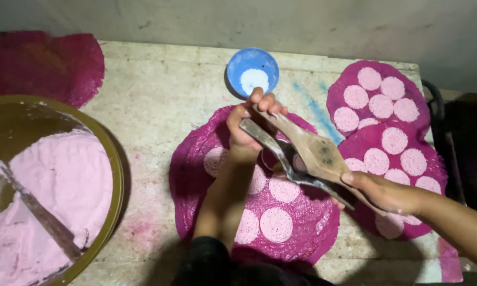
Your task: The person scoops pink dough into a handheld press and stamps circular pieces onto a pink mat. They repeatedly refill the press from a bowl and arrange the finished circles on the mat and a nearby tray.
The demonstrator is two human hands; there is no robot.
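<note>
We reached our left hand [249, 124] forward, forearm straight out, fingers curled tight around the far end of a hinged wooden and metal press [302, 156]. Our right hand [384, 193] came in from the right, closed on its near handles. The press hovered tilted over a round magenta cloth [196, 180] on the pale stone surface [153, 90]. We counted four magenta cloths, one blue bowl [252, 71] of white powder, and one large olive bowl [114, 175] of pink batter.
</note>
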